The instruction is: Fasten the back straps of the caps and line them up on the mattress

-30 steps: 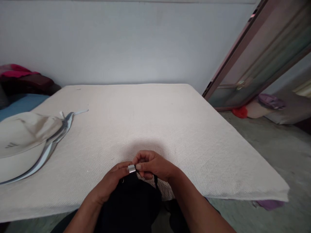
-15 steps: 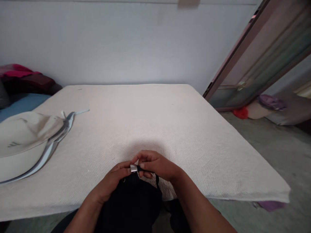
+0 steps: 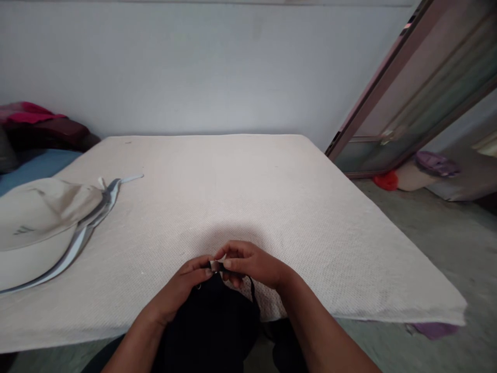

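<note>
A silver metal buckle (image 3: pixel 215 266) sits between my two hands, on a thin black strap (image 3: pixel 253 292). My left hand (image 3: pixel 190 277) pinches the buckle's left side between thumb and fingers. From the right, my right hand (image 3: pixel 248 264) closes thumb and fingertips on the strap's end beside the buckle. Below them a black cloth item (image 3: pixel 213 321), rounded like a cap, hangs at the table's near edge against my lap. A small ring or eyelet shows on it near my left fingers. Its lower part blends into dark clothing.
A pale textured cloth covers the table (image 3: pixel 272 181). Stacked caps (image 3: pixel 42 223), a beige one on top, lie at its left, with a strap end sticking out. Behind is a white wall (image 3: pixel 194 67). Bags and a red item (image 3: pixel 386 180) stand on the floor by the door.
The buckle has tilted, its face turned darker, and my left fingers have shifted slightly on it. The strap's loop at the right has moved a little. Both hands stay close together.
</note>
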Demonstrator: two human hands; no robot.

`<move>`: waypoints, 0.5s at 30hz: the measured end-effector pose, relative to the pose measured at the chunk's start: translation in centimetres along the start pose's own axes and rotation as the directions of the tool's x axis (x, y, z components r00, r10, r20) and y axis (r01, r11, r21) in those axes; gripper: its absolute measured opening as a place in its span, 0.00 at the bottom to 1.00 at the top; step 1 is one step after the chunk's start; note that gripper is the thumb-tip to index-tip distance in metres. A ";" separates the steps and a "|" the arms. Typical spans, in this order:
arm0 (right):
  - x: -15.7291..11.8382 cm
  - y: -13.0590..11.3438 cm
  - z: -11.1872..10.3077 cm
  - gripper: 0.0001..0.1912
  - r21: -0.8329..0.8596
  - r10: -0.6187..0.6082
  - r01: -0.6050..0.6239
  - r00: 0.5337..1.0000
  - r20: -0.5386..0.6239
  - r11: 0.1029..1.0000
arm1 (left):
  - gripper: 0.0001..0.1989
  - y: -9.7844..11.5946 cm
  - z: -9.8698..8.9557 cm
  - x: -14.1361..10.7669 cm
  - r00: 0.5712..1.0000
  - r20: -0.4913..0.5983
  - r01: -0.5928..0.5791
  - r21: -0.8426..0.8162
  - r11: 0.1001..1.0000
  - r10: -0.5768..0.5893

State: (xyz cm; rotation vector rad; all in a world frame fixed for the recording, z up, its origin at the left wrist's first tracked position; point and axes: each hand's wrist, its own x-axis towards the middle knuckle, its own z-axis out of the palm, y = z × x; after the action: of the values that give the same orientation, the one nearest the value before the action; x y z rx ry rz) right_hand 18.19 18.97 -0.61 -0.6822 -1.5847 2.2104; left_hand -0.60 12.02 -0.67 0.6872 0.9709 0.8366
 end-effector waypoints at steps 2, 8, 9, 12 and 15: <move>-0.2 0.0 -0.1 0.11 0.019 0.041 -0.041 0.999 0.004 0.999 | 0.04 0.0 -0.1 -0.1 1.000 -0.029 0.007 -0.035 0.999 -0.008; -0.1 0.4 -0.3 0.05 0.052 0.075 -0.072 0.995 -0.062 0.996 | 0.07 -0.6 -1.0 -0.1 0.988 -0.144 0.049 -0.006 0.999 -0.050; -0.1 0.5 -0.3 0.05 0.061 0.065 -0.061 0.996 -0.063 0.996 | 0.09 -0.7 -1.1 -0.1 0.984 -0.167 0.061 0.009 0.998 -0.059; 0.1 0.7 -0.3 0.05 0.094 0.035 -0.031 0.998 -0.043 0.995 | 0.11 -0.8 -1.2 -0.1 0.969 -0.236 0.094 0.066 0.993 -0.076; 0.2 0.8 -0.2 0.06 0.112 0.005 -0.002 1.000 -0.028 0.994 | 0.11 -0.7 -1.0 0.0 0.967 -0.243 0.110 0.104 0.988 -0.083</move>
State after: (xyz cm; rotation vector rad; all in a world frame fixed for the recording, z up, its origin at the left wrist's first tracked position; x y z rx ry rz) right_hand 18.15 18.93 -1.41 -0.6810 -1.4352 2.2622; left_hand -1.32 11.76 -1.62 0.6427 1.2680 0.7923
